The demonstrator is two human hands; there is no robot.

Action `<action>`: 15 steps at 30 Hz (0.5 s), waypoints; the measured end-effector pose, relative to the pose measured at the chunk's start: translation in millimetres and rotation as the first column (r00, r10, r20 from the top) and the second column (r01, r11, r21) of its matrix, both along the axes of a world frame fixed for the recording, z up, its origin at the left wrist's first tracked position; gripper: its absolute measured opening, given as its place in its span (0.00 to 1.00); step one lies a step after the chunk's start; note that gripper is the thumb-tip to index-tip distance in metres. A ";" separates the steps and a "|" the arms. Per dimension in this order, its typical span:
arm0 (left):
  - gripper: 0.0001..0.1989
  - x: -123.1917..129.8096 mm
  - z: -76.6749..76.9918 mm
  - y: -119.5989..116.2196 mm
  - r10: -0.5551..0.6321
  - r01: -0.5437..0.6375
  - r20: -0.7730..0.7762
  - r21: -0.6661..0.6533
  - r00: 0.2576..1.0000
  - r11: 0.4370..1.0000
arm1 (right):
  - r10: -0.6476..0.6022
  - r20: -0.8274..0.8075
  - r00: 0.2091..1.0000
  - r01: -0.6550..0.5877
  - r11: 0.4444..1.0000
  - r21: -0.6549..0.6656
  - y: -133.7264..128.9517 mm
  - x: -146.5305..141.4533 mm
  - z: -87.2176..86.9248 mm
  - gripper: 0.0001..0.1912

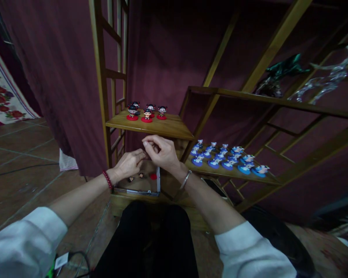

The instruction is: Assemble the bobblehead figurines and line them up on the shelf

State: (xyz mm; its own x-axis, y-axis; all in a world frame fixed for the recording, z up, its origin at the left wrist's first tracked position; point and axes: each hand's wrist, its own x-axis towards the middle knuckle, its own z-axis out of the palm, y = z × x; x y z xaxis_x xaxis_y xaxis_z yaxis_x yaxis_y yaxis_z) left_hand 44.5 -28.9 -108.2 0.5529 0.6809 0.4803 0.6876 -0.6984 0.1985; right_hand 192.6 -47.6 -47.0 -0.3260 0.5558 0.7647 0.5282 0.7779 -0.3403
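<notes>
My left hand (130, 164) and my right hand (162, 152) meet above an open shallow box (139, 191), their fingers curled and close together. Whatever they pinch is hidden behind the fingers. Inside the box lie small figurine pieces (141, 175) and a red round base (153, 176). Just beyond my hands, a wooden shelf (168, 127) carries several black-haired figurines (147, 115) on red round bases, standing upright.
On a lower shelf (208, 168) to the right stand rows of blue and purple figurines (220, 154). A clear deer ornament (330, 77) and a green ornament (287, 65) sit higher up. A dark flat object (214, 187) lies under the right shelf. Curtain (55, 77) hangs at left.
</notes>
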 end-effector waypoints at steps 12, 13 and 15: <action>0.16 25.6 -94.4 14.9 -0.045 -0.034 -0.178 -0.421 0.983 0.906 | -0.083 0.089 0.993 0.113 0.893 -0.436 26.0 6.9 -125.3 0.11; 0.17 26.5 -102.6 16.3 -0.051 -0.023 -0.156 -0.440 0.986 0.898 | -0.093 0.093 0.991 0.126 0.875 -0.468 29.6 8.2 -135.2 0.11; 0.16 28.1 -118.8 19.2 -0.009 -0.077 -0.164 -0.511 0.986 0.856 | -0.115 0.093 0.989 0.147 0.848 -0.510 36.9 10.7 -155.4 0.11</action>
